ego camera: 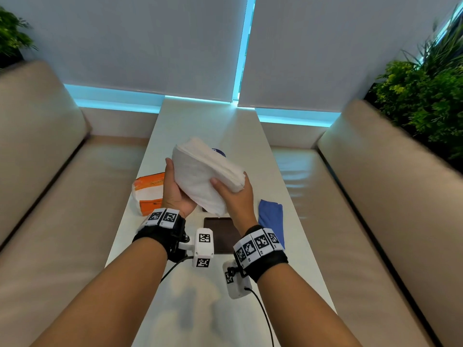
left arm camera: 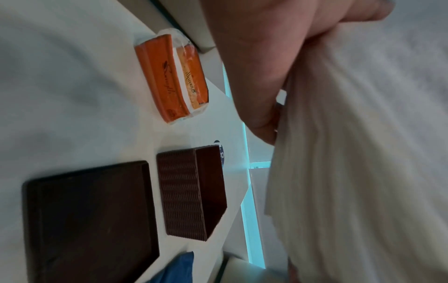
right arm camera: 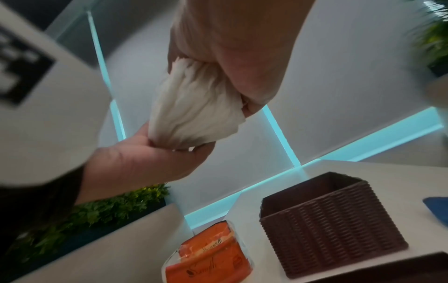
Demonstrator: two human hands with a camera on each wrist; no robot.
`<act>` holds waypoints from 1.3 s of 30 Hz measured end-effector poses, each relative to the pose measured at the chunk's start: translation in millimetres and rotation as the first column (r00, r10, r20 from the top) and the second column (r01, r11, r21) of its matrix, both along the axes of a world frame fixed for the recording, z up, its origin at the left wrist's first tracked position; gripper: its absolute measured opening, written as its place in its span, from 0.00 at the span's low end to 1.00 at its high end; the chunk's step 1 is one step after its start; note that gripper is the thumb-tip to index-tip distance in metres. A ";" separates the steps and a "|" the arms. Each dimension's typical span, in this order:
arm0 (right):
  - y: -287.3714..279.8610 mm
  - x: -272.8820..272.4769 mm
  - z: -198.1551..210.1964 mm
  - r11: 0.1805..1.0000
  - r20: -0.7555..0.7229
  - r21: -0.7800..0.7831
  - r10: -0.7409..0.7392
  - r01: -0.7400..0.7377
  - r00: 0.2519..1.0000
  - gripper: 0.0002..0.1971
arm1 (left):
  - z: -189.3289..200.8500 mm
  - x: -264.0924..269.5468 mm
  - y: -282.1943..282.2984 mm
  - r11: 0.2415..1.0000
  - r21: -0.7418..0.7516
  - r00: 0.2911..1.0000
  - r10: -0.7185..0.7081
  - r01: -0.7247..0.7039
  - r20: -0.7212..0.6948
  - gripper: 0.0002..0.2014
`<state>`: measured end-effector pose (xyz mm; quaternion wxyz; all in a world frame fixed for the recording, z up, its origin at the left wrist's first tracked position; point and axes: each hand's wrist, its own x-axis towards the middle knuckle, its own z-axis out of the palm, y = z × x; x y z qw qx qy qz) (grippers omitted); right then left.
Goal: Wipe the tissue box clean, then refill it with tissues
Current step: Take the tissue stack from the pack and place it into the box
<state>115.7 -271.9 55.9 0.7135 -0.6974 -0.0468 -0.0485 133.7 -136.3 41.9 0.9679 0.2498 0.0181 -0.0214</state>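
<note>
1. Tissue stack (ego camera: 205,176) in the air over mid-table hides most of the brown woven tissue box (right arm camera: 327,220).
2. Left hand (ego camera: 175,194) and right hand (ego camera: 235,196) fingers clamp the soft layered stack.
3. Orange pack (ego camera: 147,194) lies at the table's (ego camera: 190,309) left edge.

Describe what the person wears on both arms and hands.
Both hands, left hand and right hand, are bare, with no sleeves. Each wrist has a black strap ringed with white square-coded tags, plus a white box-shaped camera trailing a thin black cable.
</note>
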 end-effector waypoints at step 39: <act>-45.3 70.4 -55.0 0.944 -0.685 0.277 0.323 -0.176 0.653 0.27 | -29.5 25.0 11.2 0.780 0.474 0.779 -0.028 0.409 -0.626 0.17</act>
